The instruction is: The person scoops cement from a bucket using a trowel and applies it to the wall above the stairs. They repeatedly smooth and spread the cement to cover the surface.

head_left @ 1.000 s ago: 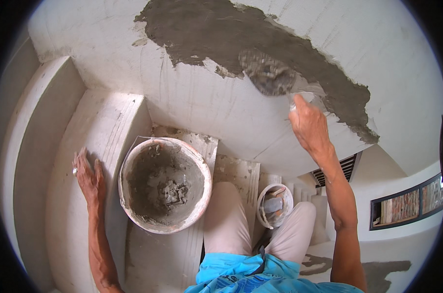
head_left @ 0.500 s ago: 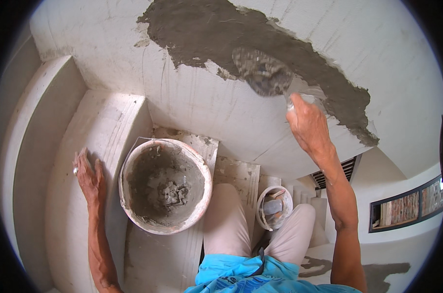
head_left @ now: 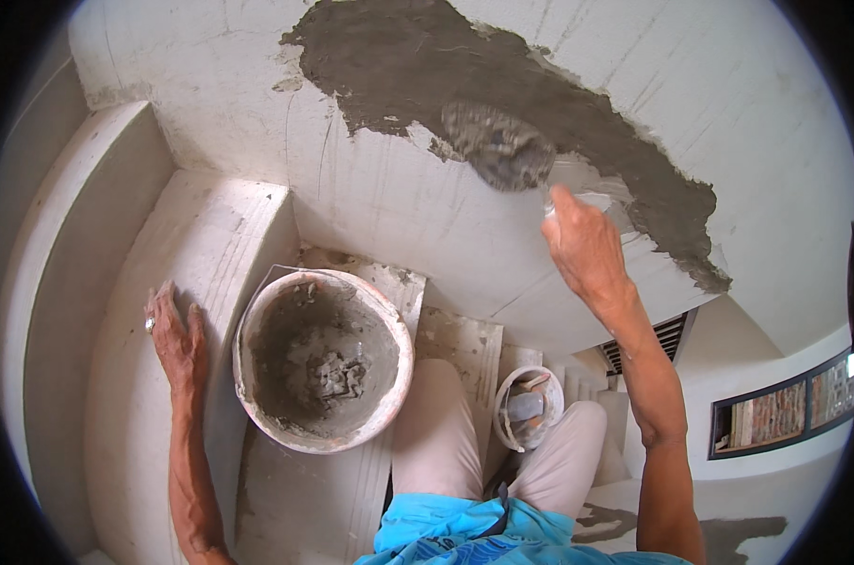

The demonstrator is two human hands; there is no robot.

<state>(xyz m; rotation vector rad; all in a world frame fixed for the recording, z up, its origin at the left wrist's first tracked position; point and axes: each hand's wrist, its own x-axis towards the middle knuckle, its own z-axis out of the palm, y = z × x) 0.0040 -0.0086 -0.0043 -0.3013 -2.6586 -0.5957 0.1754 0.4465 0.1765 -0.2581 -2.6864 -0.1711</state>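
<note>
My right hand is closed round the handle of a trowel. The trowel's blade, smeared with mortar and blurred by motion, lies over the lower edge of a dark grey patch of wet mortar on the white wall. My left hand, with a ring on one finger, rests flat on a pale stair step, fingers stretched out. Between my arms stands a large bucket with a wire handle. Grey mortar coats its inside and lies lumped at the bottom.
A smaller white bucket with tools in it stands by my knees. Stair steps rise at the left and others go down beyond my legs. A dark vent grille and a framed opening are at the right.
My right hand and the trowel have shifted slightly left and down along the wall. The left hand stays on the step. The view has moved a little.
</note>
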